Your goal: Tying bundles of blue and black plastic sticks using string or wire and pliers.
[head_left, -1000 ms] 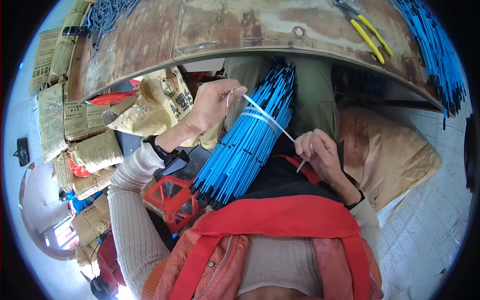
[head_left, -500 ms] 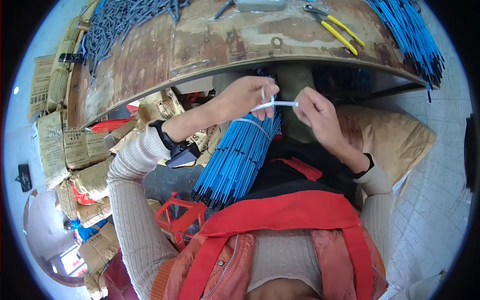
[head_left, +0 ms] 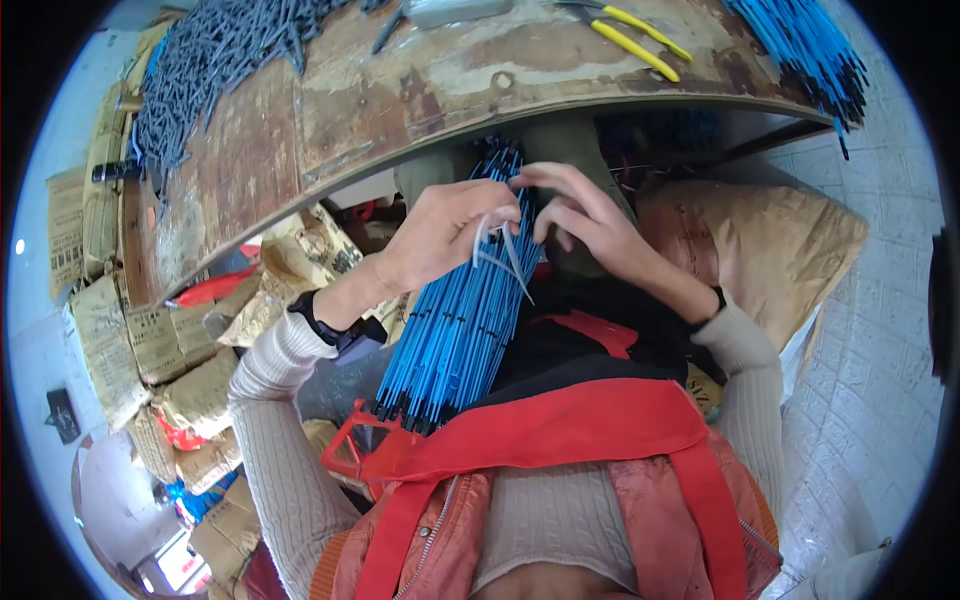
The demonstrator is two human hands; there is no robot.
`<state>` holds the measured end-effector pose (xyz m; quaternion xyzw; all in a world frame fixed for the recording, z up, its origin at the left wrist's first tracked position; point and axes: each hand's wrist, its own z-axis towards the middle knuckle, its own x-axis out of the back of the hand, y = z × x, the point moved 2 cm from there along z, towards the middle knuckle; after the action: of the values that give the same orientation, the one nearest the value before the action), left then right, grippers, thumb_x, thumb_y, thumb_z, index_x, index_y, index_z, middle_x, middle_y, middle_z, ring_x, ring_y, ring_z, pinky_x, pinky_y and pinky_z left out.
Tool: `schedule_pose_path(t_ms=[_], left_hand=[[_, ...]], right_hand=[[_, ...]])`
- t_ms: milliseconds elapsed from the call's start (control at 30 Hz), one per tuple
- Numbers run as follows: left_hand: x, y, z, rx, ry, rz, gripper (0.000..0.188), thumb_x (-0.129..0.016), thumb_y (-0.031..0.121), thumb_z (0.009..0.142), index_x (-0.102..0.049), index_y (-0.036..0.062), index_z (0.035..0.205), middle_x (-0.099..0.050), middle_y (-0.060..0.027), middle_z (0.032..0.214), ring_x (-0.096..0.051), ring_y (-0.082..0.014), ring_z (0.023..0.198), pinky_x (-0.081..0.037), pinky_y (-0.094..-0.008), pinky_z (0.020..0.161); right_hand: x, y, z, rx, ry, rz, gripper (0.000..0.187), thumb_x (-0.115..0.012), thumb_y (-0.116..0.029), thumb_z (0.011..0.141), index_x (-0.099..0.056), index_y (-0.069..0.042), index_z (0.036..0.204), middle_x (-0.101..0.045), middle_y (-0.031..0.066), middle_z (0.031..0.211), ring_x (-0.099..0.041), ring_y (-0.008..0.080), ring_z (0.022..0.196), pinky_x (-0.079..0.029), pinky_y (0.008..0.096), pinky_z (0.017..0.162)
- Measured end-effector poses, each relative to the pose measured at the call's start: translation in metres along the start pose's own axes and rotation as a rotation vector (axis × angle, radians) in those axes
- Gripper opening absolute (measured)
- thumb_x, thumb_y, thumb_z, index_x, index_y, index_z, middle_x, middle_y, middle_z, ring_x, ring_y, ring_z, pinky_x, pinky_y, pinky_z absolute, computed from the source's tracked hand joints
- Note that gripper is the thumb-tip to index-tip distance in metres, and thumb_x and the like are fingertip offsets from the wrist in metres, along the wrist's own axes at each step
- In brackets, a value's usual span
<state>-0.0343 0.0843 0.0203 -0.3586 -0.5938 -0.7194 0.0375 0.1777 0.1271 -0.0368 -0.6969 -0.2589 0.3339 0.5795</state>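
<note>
A long bundle of thin blue rods with black ends lies across my lap, slanting up under the table edge. My left hand is closed over the bundle's upper part, pinching a white plastic cable tie whose ends hang down in front of the rods. Just right of the bundle, my right hand has its fingers curved and apart, holding nothing I can see. Its fingertips reach close to the left hand's fingers, and the contact between them is unclear.
Ahead is a worn wooden table bearing a heap of grey plugs, yellow-handled pliers and more blue rods. A brown paper sack stands at right. Packed sacks line the left.
My right hand has let go of the tie, which was stretched between both hands, and moved left beside the bundle. The left hand has shifted down and left. The whole view has shifted slightly.
</note>
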Motion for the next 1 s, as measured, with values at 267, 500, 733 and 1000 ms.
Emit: schedule_pose_path(t_ms=[267, 500, 733, 1000], left_hand=[[-0.014, -0.009, 0.002, 0.37, 0.047, -0.703, 0.031, -0.048, 0.028, 0.106, -0.057, 0.0032, 0.091, -0.069, -0.009, 0.095, -0.064, -0.0128, 0.088, -0.048, -0.0259, 0.078], [-0.013, -0.017, -0.005, 0.352, -0.005, -0.872, 0.033, -0.046, 0.033, 0.107, -0.05, 0.0091, 0.084, -0.056, -0.0064, 0.085, -0.049, -0.0141, 0.082, -0.039, -0.0284, 0.08], [-0.012, -0.043, -0.048, 0.41, 0.218, -1.015, 0.035, -0.045, 0.033, 0.107, -0.051, 0.0095, 0.083, -0.058, -0.0045, 0.082, -0.055, -0.0175, 0.093, -0.042, -0.0299, 0.084], [-0.019, -0.069, -0.067, 0.422, 0.518, -1.266, 0.033, -0.045, 0.034, 0.107, -0.053, 0.0091, 0.086, -0.06, -0.0048, 0.084, -0.063, -0.0224, 0.101, -0.051, -0.0352, 0.093]], right_hand=[[0.008, 0.016, 0.001, 0.085, -0.232, -0.299, 0.017, -0.06, -0.022, 0.098, -0.068, -0.006, 0.099, -0.066, 0.0072, 0.077, -0.065, 0.0162, 0.069, -0.052, 0.0319, 0.066], [0.007, 0.012, -0.023, 0.709, -0.034, -0.949, 0.028, -0.063, -0.011, 0.08, -0.063, -0.008, 0.108, -0.057, 0.0085, 0.071, -0.063, 0.03, 0.068, -0.05, 0.0423, 0.062], [-0.027, 0.062, -0.048, 0.492, -0.126, -0.847, 0.017, -0.06, -0.011, 0.09, -0.067, -0.007, 0.105, -0.056, 0.0064, 0.071, -0.059, 0.0253, 0.07, -0.048, 0.0359, 0.067], [-0.024, 0.011, -0.001, 0.175, -0.169, 0.203, 0.03, -0.048, -0.026, 0.106, -0.066, -0.002, 0.105, -0.061, 0.0099, 0.114, -0.051, 0.017, 0.122, -0.04, 0.0296, 0.101]])
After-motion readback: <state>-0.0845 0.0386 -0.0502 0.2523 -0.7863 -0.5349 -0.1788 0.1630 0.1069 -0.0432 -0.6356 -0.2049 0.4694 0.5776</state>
